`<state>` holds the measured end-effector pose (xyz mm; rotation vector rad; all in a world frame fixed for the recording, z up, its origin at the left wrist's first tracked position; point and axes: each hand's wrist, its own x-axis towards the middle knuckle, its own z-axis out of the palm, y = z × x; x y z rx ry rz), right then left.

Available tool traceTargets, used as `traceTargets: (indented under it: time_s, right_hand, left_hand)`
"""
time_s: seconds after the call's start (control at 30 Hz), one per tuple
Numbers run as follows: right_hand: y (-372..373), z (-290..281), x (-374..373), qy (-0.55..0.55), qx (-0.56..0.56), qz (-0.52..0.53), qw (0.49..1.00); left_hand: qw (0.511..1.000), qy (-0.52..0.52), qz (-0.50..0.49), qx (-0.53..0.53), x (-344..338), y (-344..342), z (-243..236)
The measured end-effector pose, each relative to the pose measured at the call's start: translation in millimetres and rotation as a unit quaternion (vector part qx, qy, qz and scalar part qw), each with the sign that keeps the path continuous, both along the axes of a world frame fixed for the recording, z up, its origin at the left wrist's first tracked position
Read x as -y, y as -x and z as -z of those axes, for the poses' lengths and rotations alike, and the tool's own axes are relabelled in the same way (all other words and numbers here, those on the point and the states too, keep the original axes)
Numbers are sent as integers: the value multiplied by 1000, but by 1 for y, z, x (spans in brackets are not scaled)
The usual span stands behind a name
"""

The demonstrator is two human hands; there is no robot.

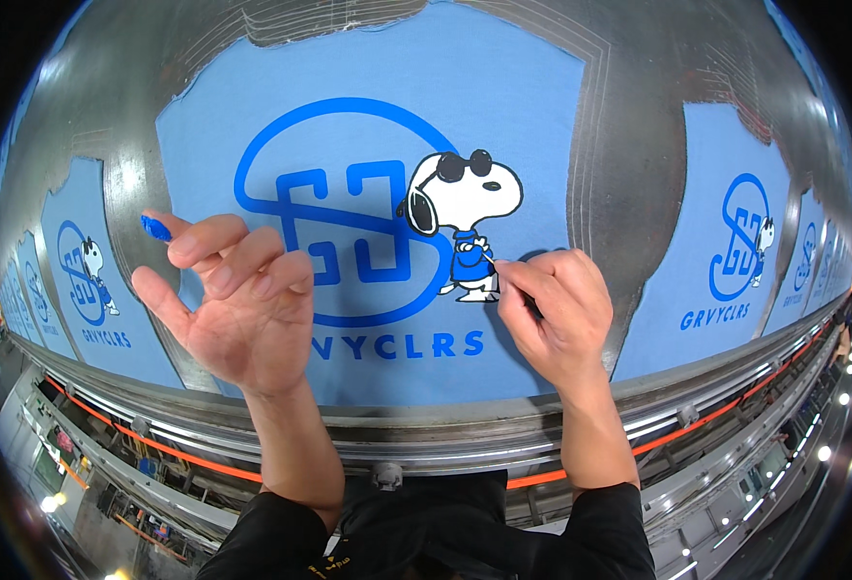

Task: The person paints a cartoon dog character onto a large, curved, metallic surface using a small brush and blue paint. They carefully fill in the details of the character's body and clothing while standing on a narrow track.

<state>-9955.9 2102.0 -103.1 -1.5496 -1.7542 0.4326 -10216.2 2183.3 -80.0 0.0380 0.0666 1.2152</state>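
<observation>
In front of me a light blue fabric panel (518, 92), cut in the shape of a shirt piece, lies flat on the dark table. It bears a round blue emblem, blue lettering and a white cartoon dog (479, 198) with black sunglasses. Over the panel's left part my left hand (247, 300) is raised palm up, fingers apart and curled, with a blob of blue ink (156, 228) on its index fingertip. My right hand (563, 314) pinches a thin light stick (489, 258), its tip at the dog's blue clothing. Most of the stick is hidden by the fingers.
Similar printed panels lie on the right (711, 227) and on the left (107, 280), with more beyond them. A metal rail (426, 425) runs along the table's near edge, with an orange strip (537, 478) below it. Bare grey table surface (634, 164) shows between panels.
</observation>
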Motion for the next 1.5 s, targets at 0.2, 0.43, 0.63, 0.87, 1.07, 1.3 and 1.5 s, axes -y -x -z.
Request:
traceTargets:
  time_s: [0.2, 0.43, 0.63, 0.87, 1.07, 1.3, 1.5]
  right_hand:
    - [-1, -1, 1, -1, 0, -2, 1000]
    - [-1, 1, 0, 3, -5, -1, 1000]
    - [0, 0, 0, 8, -12, 7, 1000]
    - [0, -1, -1, 11, -21, 9, 1000]
    - [-2, -2, 0, 17, -18, -1, 1000]
    - [-1, -2, 0, 19, -22, 0, 1000]
    - [-2, -2, 0, 19, -18, -1, 1000]
  left_hand:
    - [1000, -2, -1, -2, 1, 0, -2]
    - [1000, 2, 1, -3, 0, 0, -1]
    - [1000, 4, 1, -1, 1, 0, -1]
    - [1000, 4, 1, -2, 2, -1, -1]
    - [1000, 4, 1, -3, 2, -1, -1]
    - [1000, 2, 2, -5, 2, 0, 0]
    - [1000, -4, 6, -4, 1, 0, 1]
